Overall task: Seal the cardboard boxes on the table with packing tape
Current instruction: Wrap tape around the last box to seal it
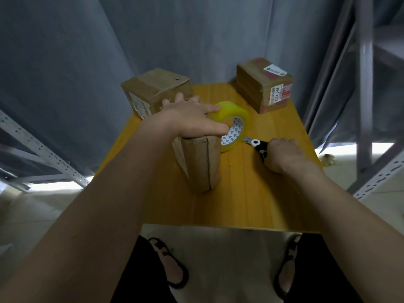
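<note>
A small cardboard box stands upright in the middle of the yellow wooden table. My left hand lies flat on its top with the fingers spread and reaching toward a roll of yellowish packing tape, which leans behind the box. My right hand grips the black handles of a pair of scissors lying on the table to the right of the roll, blades pointing at the tape. Two more boxes sit at the back: one at the left, one with labels at the right.
Grey metal shelving uprights stand at the left and right of the table. A grey curtain hangs behind it. My legs and sandalled feet show below the table's near edge.
</note>
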The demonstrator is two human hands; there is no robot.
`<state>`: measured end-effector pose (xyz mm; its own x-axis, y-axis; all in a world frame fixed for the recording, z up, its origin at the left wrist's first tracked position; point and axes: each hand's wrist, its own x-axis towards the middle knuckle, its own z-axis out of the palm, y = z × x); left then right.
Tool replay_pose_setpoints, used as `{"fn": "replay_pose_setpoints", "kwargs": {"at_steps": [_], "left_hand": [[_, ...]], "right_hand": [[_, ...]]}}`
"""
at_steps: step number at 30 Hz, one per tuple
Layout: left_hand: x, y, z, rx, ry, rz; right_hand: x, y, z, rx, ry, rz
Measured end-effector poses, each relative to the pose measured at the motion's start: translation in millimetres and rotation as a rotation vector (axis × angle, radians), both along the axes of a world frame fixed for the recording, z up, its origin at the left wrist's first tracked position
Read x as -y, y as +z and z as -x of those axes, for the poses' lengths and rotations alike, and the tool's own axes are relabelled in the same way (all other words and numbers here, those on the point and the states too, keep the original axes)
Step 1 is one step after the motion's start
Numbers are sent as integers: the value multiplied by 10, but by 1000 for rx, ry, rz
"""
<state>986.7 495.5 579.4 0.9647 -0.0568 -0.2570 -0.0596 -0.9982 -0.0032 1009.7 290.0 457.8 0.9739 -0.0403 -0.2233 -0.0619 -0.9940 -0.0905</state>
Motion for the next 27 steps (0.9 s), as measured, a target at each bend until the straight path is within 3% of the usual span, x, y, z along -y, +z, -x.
{"fn": "replay_pose_setpoints", "kwargs": {"at_steps": [6,9,12,15,18,22,27], "left_hand": [[-19,29,34,-18,6,5],[-12,45,11,-33,4,4],[-54,57,-25,-52,15,12],[-103,96,-77,-56,58,20],[-135,155,-134,-51,99,-27],[-182,185,-163,-77,41,-129],[-177,291,-118,-115,61,-99]], "right_hand": [[64,50,-18,-17,8,75],[104,95,-22,-18,2,4],[211,177,-62,-57,-111,-262],[301,248,-38,-145,-233,-915],[243,336,53,-335,-105,-1445],[7,352,143,-722,213,-1528],[-129,149,236,-950,263,-1629]]}}
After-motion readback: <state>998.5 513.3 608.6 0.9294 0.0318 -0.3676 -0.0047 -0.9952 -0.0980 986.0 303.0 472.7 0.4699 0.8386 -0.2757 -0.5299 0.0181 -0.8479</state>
